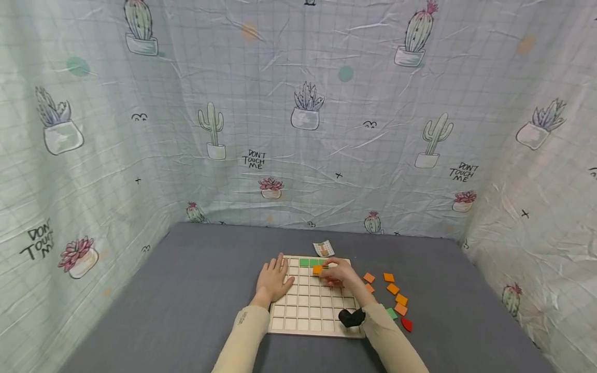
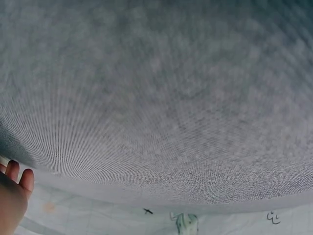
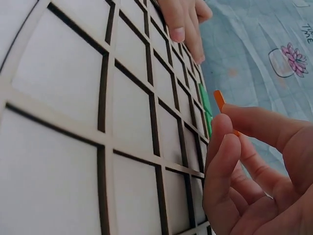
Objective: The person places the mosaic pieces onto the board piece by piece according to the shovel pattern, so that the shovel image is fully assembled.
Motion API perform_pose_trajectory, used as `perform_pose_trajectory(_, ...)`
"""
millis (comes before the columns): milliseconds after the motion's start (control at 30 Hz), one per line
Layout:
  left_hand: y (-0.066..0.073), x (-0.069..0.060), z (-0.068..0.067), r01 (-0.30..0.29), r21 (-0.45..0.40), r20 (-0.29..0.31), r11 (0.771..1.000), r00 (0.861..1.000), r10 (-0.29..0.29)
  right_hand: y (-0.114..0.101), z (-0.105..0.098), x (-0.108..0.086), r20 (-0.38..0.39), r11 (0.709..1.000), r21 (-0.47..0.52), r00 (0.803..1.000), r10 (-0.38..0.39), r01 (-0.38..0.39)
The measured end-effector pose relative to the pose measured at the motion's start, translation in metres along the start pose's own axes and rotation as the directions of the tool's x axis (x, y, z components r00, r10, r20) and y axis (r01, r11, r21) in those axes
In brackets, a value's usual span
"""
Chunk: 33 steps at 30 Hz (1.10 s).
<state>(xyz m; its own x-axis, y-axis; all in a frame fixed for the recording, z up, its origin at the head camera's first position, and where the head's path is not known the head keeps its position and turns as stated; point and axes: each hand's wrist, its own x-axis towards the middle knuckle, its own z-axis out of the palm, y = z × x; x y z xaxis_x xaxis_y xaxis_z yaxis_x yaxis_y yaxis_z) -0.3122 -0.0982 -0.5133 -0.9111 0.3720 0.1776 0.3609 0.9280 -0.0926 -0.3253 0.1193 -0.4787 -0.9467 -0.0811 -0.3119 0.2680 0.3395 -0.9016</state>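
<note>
A wooden grid board (image 1: 303, 312) lies on the table, with green square tiles (image 1: 309, 262) in cells of its far row. My right hand (image 1: 337, 273) is over the upper part of the board and pinches an orange square tile (image 1: 317, 270) between thumb and fingers. In the right wrist view that orange tile (image 3: 219, 100) shows edge-on, raised above the grid. My left hand (image 1: 272, 280) rests on the board's left edge with fingers extended. Only some of its fingers (image 2: 26, 180) appear at the corner of the left wrist view.
Several loose orange tiles (image 1: 393, 288) lie right of the board, near a green tile (image 1: 392, 313) and a red piece with a curved side (image 1: 407, 324). Behind the board is a small printed card (image 1: 324, 248). A cactus-print curtain (image 1: 280, 129) surrounds the grey table (image 1: 186, 290).
</note>
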Motion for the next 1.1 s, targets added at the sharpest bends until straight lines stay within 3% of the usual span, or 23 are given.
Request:
perform_pose_trajectory(233,0.0,-0.003,-0.003,0.018,0.013,0.018,1.0,1.0,-0.018,0.004,0.004,0.011,0.029,0.998,0.056,0.999,0.029,-0.031)
perform_pose_trajectory(567,0.003,-0.001,-0.004,0.016,0.04,0.023,0.999,1.0,-0.017,0.008,-0.003,0.015,0.057,0.998,0.038,0.997,0.053,-0.056)
perform_pose_trajectory(867,0.002,-0.001,-0.002,0.014,0.011,-0.002,1.0,1.0,-0.014,0.008,0.002,0.013,0.017,0.997,0.077,1.0,0.017,-0.018)
perform_pose_trajectory(1100,0.003,0.0,0.001,0.02,0.014,0.024,1.0,1.0,-0.02,0.011,0.005,0.012,-0.015,0.997,0.077,1.0,0.003,-0.001)
